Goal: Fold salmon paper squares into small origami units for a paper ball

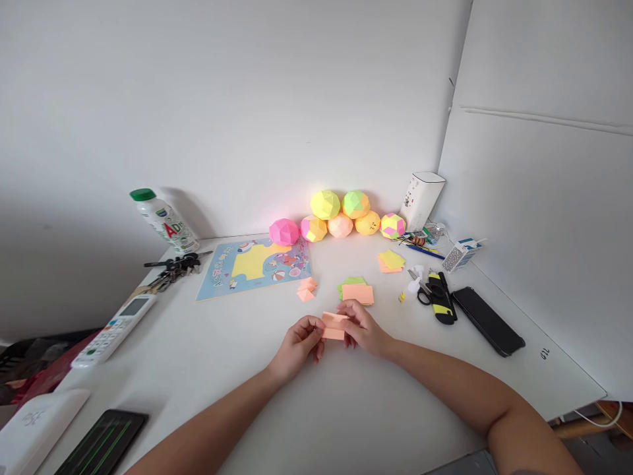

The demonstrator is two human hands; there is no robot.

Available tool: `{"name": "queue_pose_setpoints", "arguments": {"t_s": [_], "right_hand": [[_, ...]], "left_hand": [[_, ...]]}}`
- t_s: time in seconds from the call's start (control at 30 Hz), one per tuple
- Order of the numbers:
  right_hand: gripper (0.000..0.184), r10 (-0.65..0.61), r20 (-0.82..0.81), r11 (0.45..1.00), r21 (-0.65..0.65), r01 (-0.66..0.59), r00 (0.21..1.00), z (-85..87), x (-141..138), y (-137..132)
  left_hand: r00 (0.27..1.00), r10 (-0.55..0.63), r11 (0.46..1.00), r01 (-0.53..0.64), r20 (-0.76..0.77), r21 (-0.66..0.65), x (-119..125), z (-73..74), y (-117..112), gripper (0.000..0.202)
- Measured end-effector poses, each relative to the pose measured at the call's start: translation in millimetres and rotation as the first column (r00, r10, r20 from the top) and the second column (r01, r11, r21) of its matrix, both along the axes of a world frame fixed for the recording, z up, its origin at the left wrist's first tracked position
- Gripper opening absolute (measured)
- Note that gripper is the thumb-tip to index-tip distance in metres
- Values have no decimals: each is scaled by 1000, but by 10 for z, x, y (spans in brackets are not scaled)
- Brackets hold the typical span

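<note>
Both my hands meet over the middle of the white table [237, 369]. My left hand [297, 345] and my right hand [363, 328] each pinch an end of a small folded orange paper [334, 326], fingers closed on it. Just beyond it lies a stack of orange and green paper squares [357, 291]. To its left are small folded orange pieces [306, 289]. Further right sits a yellow and orange paper pile [390, 261].
Several coloured paper balls [341, 218] line the back wall. A blue picture sheet [254, 265], keys [173, 267], a bottle [165, 221] and a remote [115, 328] lie left. Scissors [435, 295], a black phone [487, 320] and a white box [420, 198] sit right.
</note>
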State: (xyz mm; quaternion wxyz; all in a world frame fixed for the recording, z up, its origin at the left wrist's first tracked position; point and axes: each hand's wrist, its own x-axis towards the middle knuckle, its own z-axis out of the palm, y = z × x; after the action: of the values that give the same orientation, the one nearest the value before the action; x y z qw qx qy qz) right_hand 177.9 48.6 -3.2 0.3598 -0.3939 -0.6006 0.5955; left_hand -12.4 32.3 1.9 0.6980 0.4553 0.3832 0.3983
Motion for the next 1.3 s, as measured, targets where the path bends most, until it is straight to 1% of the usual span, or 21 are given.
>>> {"name": "queue_pose_setpoints", "arguments": {"t_s": [0.07,0.13,0.3,0.37,0.43,0.53,0.6,0.77,0.9,1.0,1.07,1.13,1.2,1.3], "right_hand": [[17,-10,-18,1000,22,10,1000,-23,3,2],[12,10,-5,999,46,-10,1000,-41,9,8],[22,86,8,992,94,-86,996,-33,26,12],[27,92,8,989,114,-93,996,-19,27,9],[25,87,12,988,123,-88,996,-12,22,9],[21,66,18,990,120,-68,998,-12,10,15],[25,58,20,991,117,-60,998,-10,5,19],[30,71,28,994,77,-73,997,27,6,11],[32,111,35,991,65,-113,993,36,14,12],[36,88,43,991,96,-92,995,26,19,18],[37,85,55,991,100,-90,995,29,22,17],[36,108,76,991,66,-113,991,44,26,8],[36,132,110,990,26,-136,985,63,27,-4],[38,142,140,989,14,-145,980,78,23,-15]], "left_hand": [[1000,5,1000,-5,1,-18,-9,-7,5,26],[1000,14,999,-14,6,-37,-15,-4,9,30],[999,11,997,-8,39,-76,-35,18,29,32],[999,-3,997,6,46,-78,-43,28,38,33],[998,-36,997,39,42,-68,-46,38,44,33],[994,-109,994,109,-8,-15,-44,50,45,31],[990,-131,991,133,-52,25,-38,66,41,28],[993,-71,996,76,-90,51,-13,107,32,32],[993,-53,998,57,-104,36,-24,51,37,33],[991,-63,998,63,-115,-6,-39,9,35,31],[994,-50,998,47,-92,-31,-34,18,19,30],[999,-45,998,44,-25,-42,-17,51,-10,30],[995,-85,996,86,46,-14,3,81,-42,30],[990,-140,990,139,23,28,11,78,-70,37]]}}
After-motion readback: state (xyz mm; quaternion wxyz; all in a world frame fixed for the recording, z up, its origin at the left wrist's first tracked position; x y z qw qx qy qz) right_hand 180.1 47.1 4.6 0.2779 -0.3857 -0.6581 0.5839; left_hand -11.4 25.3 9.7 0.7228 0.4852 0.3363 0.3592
